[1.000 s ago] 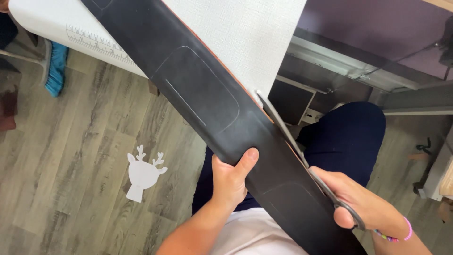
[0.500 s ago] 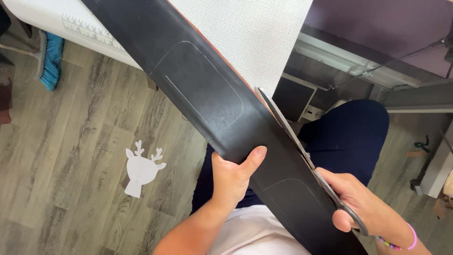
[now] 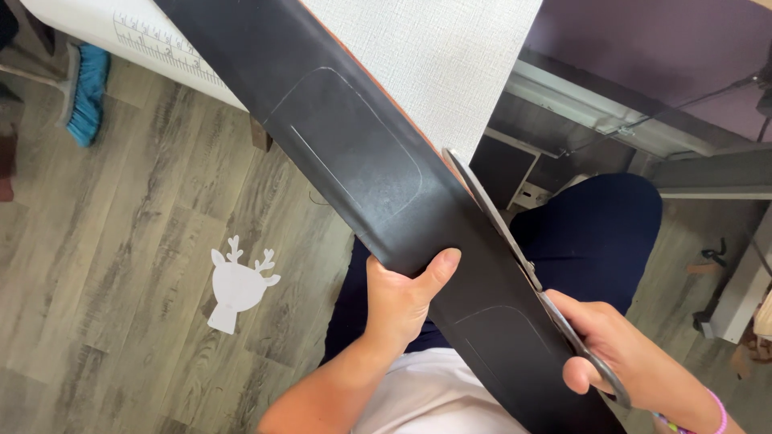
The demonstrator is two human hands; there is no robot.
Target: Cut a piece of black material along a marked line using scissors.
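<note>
A long black strip of leather-like sheet [image 3: 346, 153] runs diagonally from the upper left to the lower right, with rounded shapes traced on it. My left hand [image 3: 406, 297] grips its lower edge, thumb on top of the sheet. My right hand [image 3: 619, 358] holds a pair of metal scissors [image 3: 503, 229] by the handles; the blades lie along the strip's upper right edge, pointing up and left.
A white table [image 3: 434, 56] with a printed ruler edge stands behind the strip. A white paper deer cutout [image 3: 233, 285] lies on the grey wood floor. A blue brush [image 3: 84, 92] sits at far left. Shelving and cables fill the right side.
The view has shifted slightly; the hands, strip and scissors keep nearly the same arrangement.
</note>
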